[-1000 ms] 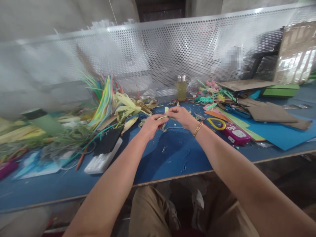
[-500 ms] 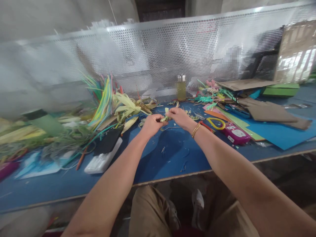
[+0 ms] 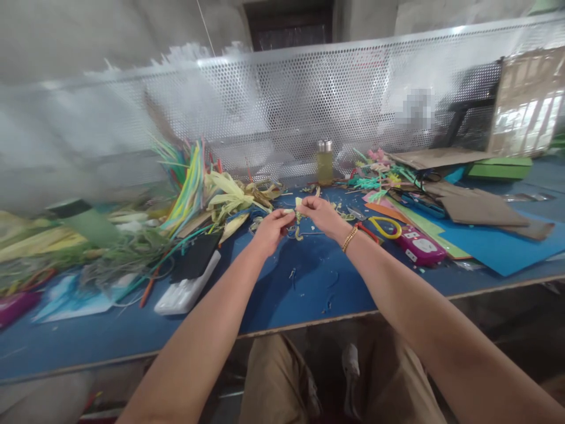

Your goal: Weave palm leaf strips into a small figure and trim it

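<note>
My left hand [image 3: 271, 231] and my right hand [image 3: 321, 215] meet above the middle of the blue table, fingers pinched. Between them is a small pale yellow-green piece that looks like corn husk [image 3: 298, 219], with a thin twisted end hanging down. Each hand grips a part of it; the fingers partly hide it. Left of my hands lies a bundle of pale corn husks [image 3: 229, 194]. Yellow-handled scissors [image 3: 385, 227] rest right of my right wrist, which wears a gold bracelet.
A lidded bottle [image 3: 325, 165] stands against the perforated metal panel [image 3: 304, 88]. At left are colourful stems [image 3: 189, 182], a black phone-like slab [image 3: 196, 259] and a white box [image 3: 188, 294]. A purple case [image 3: 421, 246], blue paper [image 3: 494, 247] and cardboard [image 3: 481, 203] lie at right.
My left hand has turned and drawn slightly down and away from the right. The husk piece now shows a dangling end below the fingers. The whole view has shifted slightly.
</note>
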{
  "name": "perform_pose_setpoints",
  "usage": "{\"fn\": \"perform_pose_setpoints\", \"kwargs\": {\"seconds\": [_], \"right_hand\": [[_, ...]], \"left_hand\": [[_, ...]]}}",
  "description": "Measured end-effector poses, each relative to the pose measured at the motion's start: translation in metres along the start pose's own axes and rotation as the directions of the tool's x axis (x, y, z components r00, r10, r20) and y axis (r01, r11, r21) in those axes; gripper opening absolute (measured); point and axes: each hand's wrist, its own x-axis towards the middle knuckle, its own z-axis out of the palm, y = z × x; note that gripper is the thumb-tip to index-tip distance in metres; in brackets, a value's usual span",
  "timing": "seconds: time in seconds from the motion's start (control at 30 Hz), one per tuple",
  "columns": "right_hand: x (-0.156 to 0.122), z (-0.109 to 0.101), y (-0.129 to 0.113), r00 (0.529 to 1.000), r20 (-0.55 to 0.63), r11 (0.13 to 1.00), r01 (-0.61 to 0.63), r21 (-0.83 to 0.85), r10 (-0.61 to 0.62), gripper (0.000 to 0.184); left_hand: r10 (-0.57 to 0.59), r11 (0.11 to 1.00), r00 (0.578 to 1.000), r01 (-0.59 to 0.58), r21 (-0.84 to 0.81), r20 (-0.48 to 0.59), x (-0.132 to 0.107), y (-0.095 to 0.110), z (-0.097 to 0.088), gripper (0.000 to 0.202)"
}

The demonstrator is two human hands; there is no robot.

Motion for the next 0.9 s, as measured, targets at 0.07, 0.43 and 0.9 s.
{"fn": "perform_pose_setpoints", "kwargs": {"seconds": [0.07, 0.43, 0.9], "right_hand": [[0.0, 0.002, 0.001, 0.999, 0.038, 0.999, 0.006, 0.037, -0.007, 0.03], [-0.001, 0.003, 0.003, 0.995, -0.01, 0.995, -0.099, 0.023, 0.099, 0.026], [-0.006, 0.011, 0.008, 0.954, -0.005, 0.944, -0.294, 0.151, 0.298, 0.023]], "left_hand": [[-0.097, 0.986, 0.994, 0.102, -0.13, 0.041, -0.001, 0.001, 0.001, 0.029], [-0.251, 0.963, 0.967, 0.253, -0.093, 0.029, -0.005, 0.005, 0.001, 0.025], [0.148, 0.881, 0.987, -0.159, 0.446, 0.06, -0.007, 0.002, -0.004, 0.026]]}}
